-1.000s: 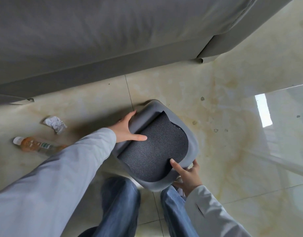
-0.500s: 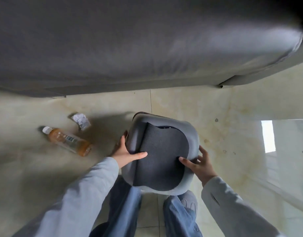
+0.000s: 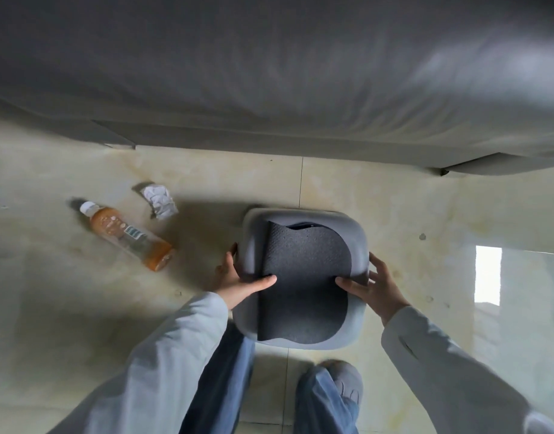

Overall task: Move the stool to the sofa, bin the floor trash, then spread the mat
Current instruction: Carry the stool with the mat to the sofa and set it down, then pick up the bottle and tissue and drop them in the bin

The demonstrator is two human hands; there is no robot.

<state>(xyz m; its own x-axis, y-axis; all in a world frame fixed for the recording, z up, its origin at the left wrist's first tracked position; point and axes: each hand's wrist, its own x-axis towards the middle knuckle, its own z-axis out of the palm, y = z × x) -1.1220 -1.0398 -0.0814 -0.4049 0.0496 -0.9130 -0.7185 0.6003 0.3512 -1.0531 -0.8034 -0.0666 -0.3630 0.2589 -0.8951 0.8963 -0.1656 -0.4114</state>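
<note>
A grey stool (image 3: 304,277) with a dark textured seat pad sits low over the tiled floor, a short way in front of the grey sofa (image 3: 269,73). My left hand (image 3: 238,285) grips its left edge, thumb on the pad. My right hand (image 3: 374,286) holds its right edge, fingers spread along the rim. On the floor to the left lie a crumpled white paper (image 3: 159,200) and a plastic bottle (image 3: 127,234) of orange drink, on its side. I see no mat and no bin.
My legs in blue jeans and a grey shoe (image 3: 347,386) stand just below the stool. A bright window reflection (image 3: 488,274) glares on the glossy floor at right. The sofa's base runs across the whole upper view.
The stool has turned square to the sofa and sits closer to it. The view has swung left, so the bottle and paper now lie nearer the middle.
</note>
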